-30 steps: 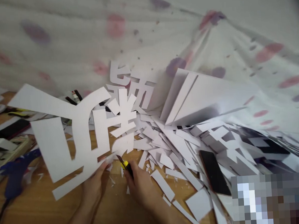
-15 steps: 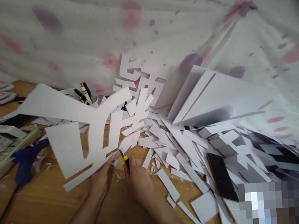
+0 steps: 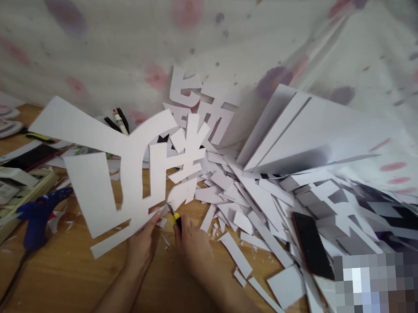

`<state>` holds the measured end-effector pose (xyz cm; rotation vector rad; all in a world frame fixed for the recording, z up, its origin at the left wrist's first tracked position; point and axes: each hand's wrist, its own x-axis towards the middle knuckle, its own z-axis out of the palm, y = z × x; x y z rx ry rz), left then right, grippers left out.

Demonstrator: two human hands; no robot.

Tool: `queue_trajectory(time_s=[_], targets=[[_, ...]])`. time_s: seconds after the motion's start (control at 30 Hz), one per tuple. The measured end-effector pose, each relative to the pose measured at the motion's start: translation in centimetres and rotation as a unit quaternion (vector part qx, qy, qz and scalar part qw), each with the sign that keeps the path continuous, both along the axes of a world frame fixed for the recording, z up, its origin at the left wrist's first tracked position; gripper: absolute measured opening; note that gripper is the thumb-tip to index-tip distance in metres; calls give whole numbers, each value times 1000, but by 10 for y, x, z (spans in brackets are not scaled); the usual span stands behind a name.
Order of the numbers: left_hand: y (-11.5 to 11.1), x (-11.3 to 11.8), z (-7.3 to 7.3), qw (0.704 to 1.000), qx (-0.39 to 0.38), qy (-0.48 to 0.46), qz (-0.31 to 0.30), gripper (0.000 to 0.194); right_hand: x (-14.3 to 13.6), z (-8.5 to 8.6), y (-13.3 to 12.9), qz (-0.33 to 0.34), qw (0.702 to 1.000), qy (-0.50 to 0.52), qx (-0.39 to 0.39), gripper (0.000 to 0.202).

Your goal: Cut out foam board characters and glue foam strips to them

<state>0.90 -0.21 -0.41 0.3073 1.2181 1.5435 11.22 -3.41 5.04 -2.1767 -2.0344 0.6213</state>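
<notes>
A large white cut-out character [image 3: 128, 166] of stiff board is held up above the wooden table, tilted. My left hand [image 3: 143, 241] pinches its lower edge. In my right hand [image 3: 193, 245] is a yellow and black craft knife [image 3: 176, 218], its blade tip at the board's lower edge, close to my left fingertips. Behind it, another white cut-out character [image 3: 202, 100] leans against the patterned curtain.
White offcuts [image 3: 233, 197] are heaped right of my hands, with a dark phone [image 3: 311, 244] beside them. Folded white boards [image 3: 320, 130] stand behind. A blue glue gun [image 3: 38, 221] lies left; pens [image 3: 121, 121] stand behind the character.
The cut-out's left part has risen slightly and its angle has shifted a little. Both hands keep their grip, and the knife stays at the lower edge. The camera view has shifted slightly.
</notes>
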Motion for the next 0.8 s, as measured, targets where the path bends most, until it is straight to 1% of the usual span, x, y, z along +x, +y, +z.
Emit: queue_trajectory(time_s=[0.17,0.33,0.63,0.8], targets=[[-1,-2,-5,1000,2,21,-17,24,1,-2,1,-4,1000,-1,-7,16],[0,-2,-10,999,19,39,-14,24,1,-2,1,-1,1000,-12,-6,16],[-1,-1,-10,999,16,24,-17,24,-1,-5,0,3,1000,-18,-11,15],[-1,-4,-16,999,12,31,-28,26,-3,-6,1,7,1000,-21,-13,15]])
